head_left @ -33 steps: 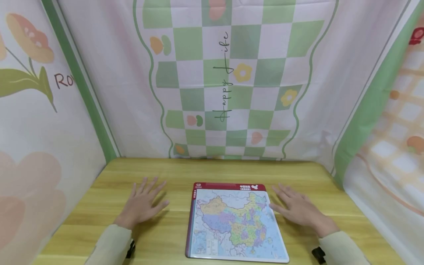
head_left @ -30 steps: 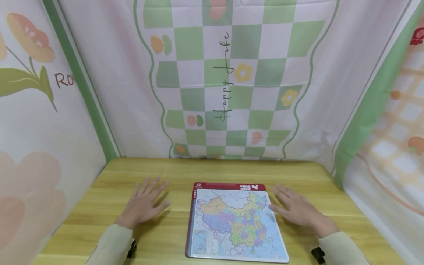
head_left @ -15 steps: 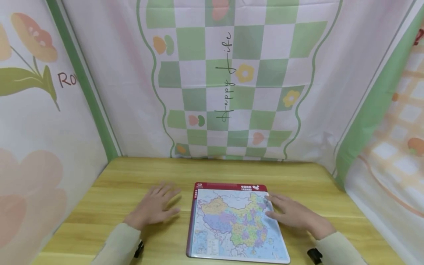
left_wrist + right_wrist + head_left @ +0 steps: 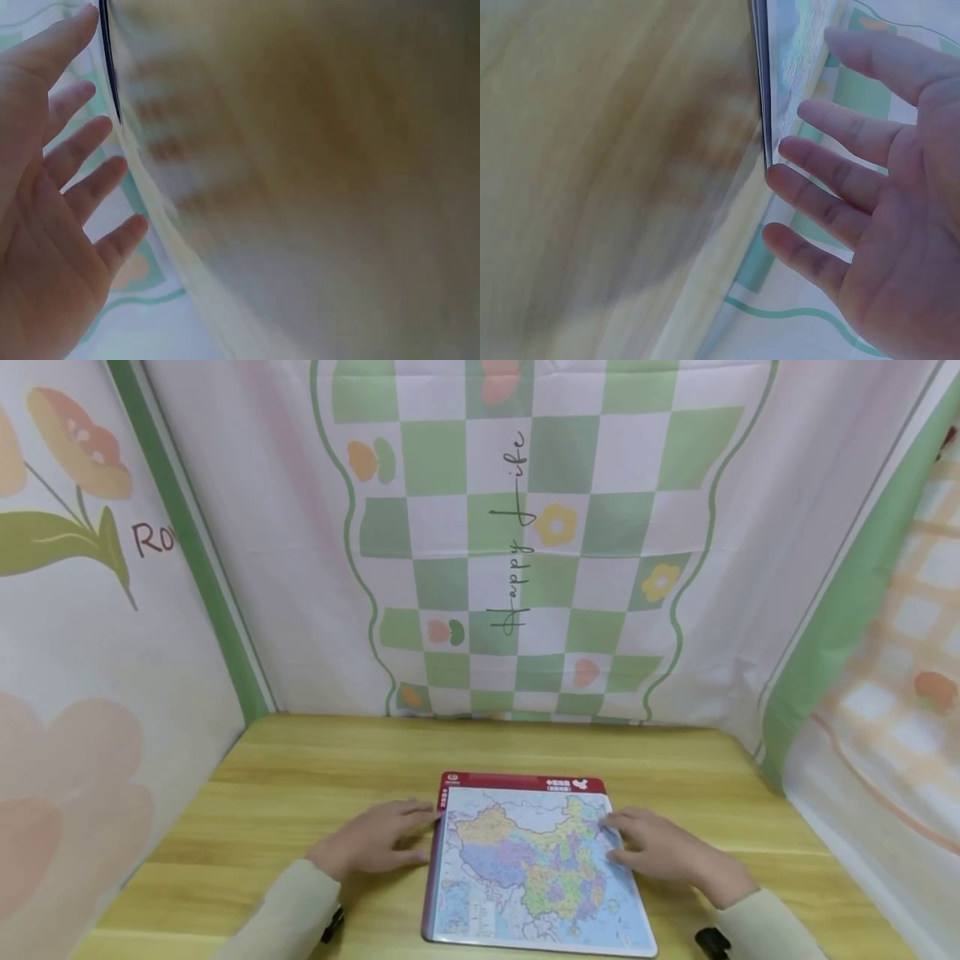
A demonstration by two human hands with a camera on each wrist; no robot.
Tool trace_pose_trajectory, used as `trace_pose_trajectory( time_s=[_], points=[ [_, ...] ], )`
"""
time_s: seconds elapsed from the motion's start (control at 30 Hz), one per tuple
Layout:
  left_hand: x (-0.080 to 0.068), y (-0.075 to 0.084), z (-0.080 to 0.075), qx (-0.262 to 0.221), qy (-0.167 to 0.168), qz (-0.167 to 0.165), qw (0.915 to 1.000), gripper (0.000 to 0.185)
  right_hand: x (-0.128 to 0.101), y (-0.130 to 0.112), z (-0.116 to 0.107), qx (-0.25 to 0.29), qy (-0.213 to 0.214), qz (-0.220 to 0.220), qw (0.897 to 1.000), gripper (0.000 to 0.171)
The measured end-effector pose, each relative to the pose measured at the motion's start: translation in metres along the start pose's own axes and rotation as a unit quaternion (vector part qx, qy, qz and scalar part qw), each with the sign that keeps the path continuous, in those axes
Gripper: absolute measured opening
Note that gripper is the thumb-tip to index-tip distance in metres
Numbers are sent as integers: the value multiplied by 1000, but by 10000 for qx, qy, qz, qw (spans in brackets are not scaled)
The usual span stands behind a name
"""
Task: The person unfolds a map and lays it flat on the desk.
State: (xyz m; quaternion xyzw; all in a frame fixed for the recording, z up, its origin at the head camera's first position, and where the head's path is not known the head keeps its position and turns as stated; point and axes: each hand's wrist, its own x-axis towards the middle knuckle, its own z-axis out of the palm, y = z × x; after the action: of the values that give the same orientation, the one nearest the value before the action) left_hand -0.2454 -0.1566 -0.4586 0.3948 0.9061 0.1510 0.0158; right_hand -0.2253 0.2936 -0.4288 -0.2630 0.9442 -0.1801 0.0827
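A flat rectangular board (image 4: 551, 852) printed with a coloured map of China lies on the wooden table (image 4: 360, 752). It has a red strip along its far edge. My left hand (image 4: 378, 837) reaches the board's left edge with relaxed, slightly spread fingers; the left wrist view shows the fingers (image 4: 86, 191) beside the thin dark edge of the board (image 4: 109, 60). My right hand (image 4: 663, 850) has its fingertips over the board's right edge, and in the right wrist view its fingers (image 4: 817, 199) are straight and spread. Whether either hand touches the board, I cannot tell.
A white curtain (image 4: 285, 635) with a green checked pattern hangs behind the table. Printed cloths stand at the left (image 4: 67, 652) and right (image 4: 900, 710) sides. A dark wrist strap (image 4: 712, 942) shows under the right sleeve.
Both hands have moved inward over the table, the left rightward to the board's left edge and the right leftward onto its right edge. The board has stayed in place.
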Motion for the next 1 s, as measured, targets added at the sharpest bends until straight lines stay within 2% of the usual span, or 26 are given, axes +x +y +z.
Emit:
trace_pose_trajectory(
  time_s=[0.23,0.4,0.67,0.87,1.0],
  points=[
    [3,9,1,-91,-282,197,9994,52,-1,0,1,-97,-33,-95,9999,44],
    [3,10,0,-126,-383,95,9991,52,1,0,0,-41,-50,-75,10000,43],
    [3,12,0,-122,-378,-67,9992,55,8,-1,-3,55,-150,-8,9999,42],
    [3,16,-1,-138,-336,-149,9992,55,13,-2,-4,-82,-63,-36,9999,38],
    [5,18,-2,-54,-258,-84,9996,54,16,-3,-7,-242,-57,45,9997,36]
  ],
)
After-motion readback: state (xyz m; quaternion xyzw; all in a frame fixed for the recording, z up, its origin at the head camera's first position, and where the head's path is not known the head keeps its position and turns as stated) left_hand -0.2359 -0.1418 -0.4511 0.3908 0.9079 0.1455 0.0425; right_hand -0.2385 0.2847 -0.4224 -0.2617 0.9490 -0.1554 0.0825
